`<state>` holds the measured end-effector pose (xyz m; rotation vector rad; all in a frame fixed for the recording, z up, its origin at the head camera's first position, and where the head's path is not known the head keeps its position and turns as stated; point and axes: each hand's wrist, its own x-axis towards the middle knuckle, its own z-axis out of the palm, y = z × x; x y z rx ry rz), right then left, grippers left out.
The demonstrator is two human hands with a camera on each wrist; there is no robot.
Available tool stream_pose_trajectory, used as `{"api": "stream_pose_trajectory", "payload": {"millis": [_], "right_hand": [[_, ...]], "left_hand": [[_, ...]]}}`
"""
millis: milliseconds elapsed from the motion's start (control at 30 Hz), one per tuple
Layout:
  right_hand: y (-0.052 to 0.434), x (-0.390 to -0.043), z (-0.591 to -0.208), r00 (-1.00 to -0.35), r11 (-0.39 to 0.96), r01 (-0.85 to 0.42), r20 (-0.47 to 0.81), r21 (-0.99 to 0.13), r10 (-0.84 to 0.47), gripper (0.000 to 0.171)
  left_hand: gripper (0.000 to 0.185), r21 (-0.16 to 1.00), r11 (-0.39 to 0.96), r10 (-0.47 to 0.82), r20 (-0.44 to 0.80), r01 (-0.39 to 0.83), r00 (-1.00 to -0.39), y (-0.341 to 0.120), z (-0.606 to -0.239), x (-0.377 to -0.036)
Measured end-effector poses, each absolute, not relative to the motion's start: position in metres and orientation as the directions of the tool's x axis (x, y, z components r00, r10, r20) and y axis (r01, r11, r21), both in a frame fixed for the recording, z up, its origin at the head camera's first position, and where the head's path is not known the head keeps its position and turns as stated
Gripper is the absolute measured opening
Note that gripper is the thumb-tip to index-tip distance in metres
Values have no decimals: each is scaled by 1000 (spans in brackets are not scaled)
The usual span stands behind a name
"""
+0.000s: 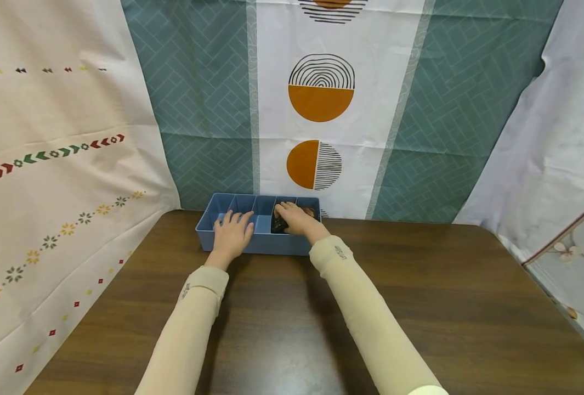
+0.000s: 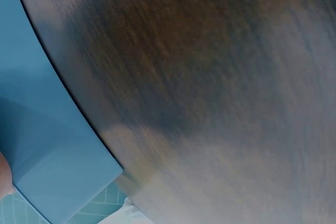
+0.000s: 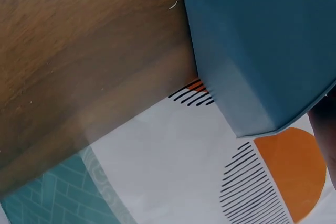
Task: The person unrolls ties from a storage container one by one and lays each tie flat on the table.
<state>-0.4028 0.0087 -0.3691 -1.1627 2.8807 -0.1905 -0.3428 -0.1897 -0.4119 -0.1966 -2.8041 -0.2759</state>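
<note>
A blue divided organizer box (image 1: 252, 244) stands at the back of the table, with a row of compartments along its length. My left hand (image 1: 230, 237) lies over its front rim on the left, fingers spread and reaching into the left compartments. At the right part of the box my right hand (image 1: 299, 220) bends its fingers down over a dark patterned item (image 1: 279, 224), thumb near the front side. Something reddish-brown (image 1: 308, 210) shows behind that hand in the rightmost compartment. Both wrist views show mostly the box's outer wall (image 2: 52, 129) (image 3: 262, 45), with the fingers largely out of frame.
The brown wooden table (image 1: 282, 318) extends toward me and to both sides. A patterned cloth (image 1: 208, 109) hangs just behind the box. Pale cloths (image 1: 64, 164) border the table on the left and right.
</note>
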Motion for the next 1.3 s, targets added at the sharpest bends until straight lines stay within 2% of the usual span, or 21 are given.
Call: {"api": "stream_pose_trajectory", "payload": {"millis": [133,267,600,933,1300], "right_hand": [[6,-406,-369,-740,737,-667,-16,-110,-672,34],[5,-409,-370,-733,729,-679,14,-86,-680,34],[6,-407,-372,-711,694,-700,85,-165,-698,31],[4,-404,-369,-708,705,-705,32,-73,-705,37],[5,-408,-369,-682,669,-726,43,-160,-730,34]], "left_hand": [[44,180,969,104,320,168,-942,-189,-409,-343],[44,183,970,99,311,162,-945,-188,-407,-343],[44,177,974,85,297,143,-951,-189,-406,-342],[44,172,975,87,289,141,-953,-188,-407,-344],[44,174,976,76,289,130,-954,-189,-410,-344]]}}
